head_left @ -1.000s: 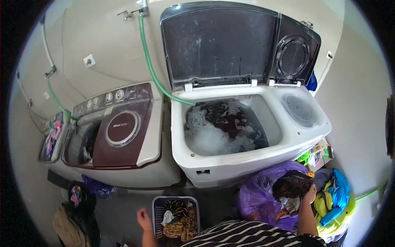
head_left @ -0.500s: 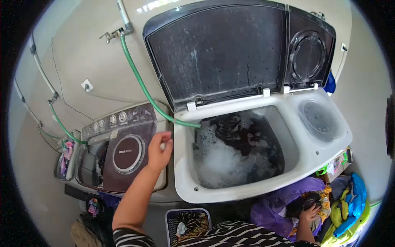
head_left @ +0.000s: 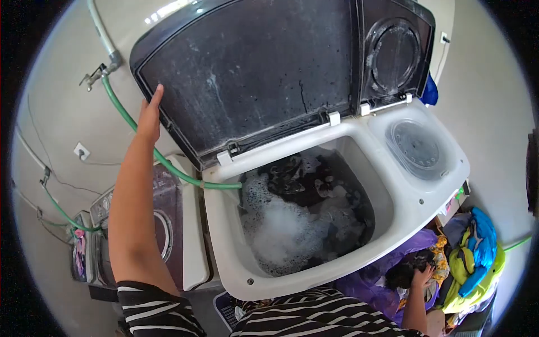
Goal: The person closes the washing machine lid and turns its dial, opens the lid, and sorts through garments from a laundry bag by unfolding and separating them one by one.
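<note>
Our left hand [head_left: 150,114] at left edge of raised lid [head_left: 252,67], fingers extended; cannot tell if gripping. Our right hand [head_left: 422,276] grasping dark cloth [head_left: 400,275] at purple bag [head_left: 368,285], near right. Dark laundry [head_left: 303,182] in foamy water, inside white washer's tub [head_left: 382,208].

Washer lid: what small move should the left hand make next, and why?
Probably close the left hand's grip lightly on the lid's edge and leave it raised: the fingers are extended there, and the green hose crosses the tub's rim, where lowering the lid might pinch it.
</note>
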Demonstrator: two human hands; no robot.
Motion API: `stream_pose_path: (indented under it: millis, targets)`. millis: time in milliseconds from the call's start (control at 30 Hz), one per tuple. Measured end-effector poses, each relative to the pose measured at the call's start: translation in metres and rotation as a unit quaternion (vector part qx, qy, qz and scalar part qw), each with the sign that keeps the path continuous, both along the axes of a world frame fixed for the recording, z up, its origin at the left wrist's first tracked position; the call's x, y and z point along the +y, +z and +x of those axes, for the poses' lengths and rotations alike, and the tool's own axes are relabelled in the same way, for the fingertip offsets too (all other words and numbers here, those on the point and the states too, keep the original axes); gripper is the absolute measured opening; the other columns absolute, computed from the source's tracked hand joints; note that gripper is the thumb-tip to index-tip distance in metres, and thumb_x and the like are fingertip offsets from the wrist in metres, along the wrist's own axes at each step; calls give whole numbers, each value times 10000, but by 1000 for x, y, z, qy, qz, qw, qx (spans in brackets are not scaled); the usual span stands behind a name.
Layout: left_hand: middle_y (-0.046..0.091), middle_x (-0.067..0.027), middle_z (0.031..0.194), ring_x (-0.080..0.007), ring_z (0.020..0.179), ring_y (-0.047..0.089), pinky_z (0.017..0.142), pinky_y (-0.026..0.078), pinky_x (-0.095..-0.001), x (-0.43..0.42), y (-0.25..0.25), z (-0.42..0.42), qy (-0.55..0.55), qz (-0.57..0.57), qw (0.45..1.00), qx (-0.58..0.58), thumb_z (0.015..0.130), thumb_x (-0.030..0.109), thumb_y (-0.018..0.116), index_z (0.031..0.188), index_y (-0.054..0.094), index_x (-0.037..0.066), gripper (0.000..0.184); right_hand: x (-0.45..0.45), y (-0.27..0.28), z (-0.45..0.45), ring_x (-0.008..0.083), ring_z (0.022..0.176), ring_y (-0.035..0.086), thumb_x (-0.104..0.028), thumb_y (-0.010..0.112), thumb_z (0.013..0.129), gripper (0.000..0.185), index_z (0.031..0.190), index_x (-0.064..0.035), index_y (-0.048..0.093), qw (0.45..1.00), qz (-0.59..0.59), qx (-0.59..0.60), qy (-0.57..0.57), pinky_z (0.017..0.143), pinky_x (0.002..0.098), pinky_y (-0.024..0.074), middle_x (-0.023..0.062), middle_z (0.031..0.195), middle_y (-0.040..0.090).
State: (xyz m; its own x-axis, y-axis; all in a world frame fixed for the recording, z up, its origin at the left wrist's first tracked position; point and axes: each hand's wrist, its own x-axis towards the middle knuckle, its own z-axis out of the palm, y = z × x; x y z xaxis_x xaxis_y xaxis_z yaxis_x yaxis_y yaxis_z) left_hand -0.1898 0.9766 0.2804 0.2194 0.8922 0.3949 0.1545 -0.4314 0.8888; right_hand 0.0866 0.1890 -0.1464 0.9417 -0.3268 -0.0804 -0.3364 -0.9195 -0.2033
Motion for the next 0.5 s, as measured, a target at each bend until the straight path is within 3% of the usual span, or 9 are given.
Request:
stream_pose_path:
  millis: [67, 133, 233, 400, 500]
  targets:
    - [499, -176, 1153, -254, 1020, 495, 909, 361, -320, 13, 5, 1, -8, -19, 1000, -19, 861, 326, 521, 1232, 393, -41, 537, 12, 35, -2, 297, 1236, 331, -220, 610, 683, 496, 1156, -114, 505, 992, 125, -13, -25, 955, 572, 245, 97, 1372, 335]
    - [508, -170, 1141, -250, 1012, 498, 897, 366, -315, 13, 3, -1, 4, 10, 1000, 4, 870, 300, 503, 1229, 398, -35, 503, 8, 44, 1, 288, 1174, 367, -211, 600, 698, 453, 1130, -102, 518, 980, 186, -59, -36, 931, 528, 272, 96, 1306, 379]
    - [537, -151, 1105, -237, 987, 509, 862, 383, -300, 8, -6, -12, 45, 99, 990, 87, 897, 223, 451, 1223, 413, -19, 407, -7, 53, 13, 275, 1082, 421, -197, 585, 721, 392, 1092, -83, 538, 964, 223, -135, -46, 896, 461, 312, 94, 1206, 446]
    - [577, -160, 970, -254, 865, 551, 775, 421, -327, -20, -15, -20, 15, 199, 980, 10, 885, 165, 443, 1100, 466, 0, 272, -10, 88, 33, 253, 928, 511, -173, 560, 758, 297, 1028, -51, 570, 934, 266, -236, -32, 837, 350, 379, 92, 1041, 557]
    - [577, -161, 954, -254, 842, 555, 759, 426, -327, -44, -22, -31, 40, 210, 977, 25, 884, 154, 447, 1087, 469, -5, 259, 15, 124, 50, 240, 870, 545, -159, 550, 774, 260, 1002, -37, 583, 911, 294, -289, 13, 814, 302, 405, 91, 973, 600]
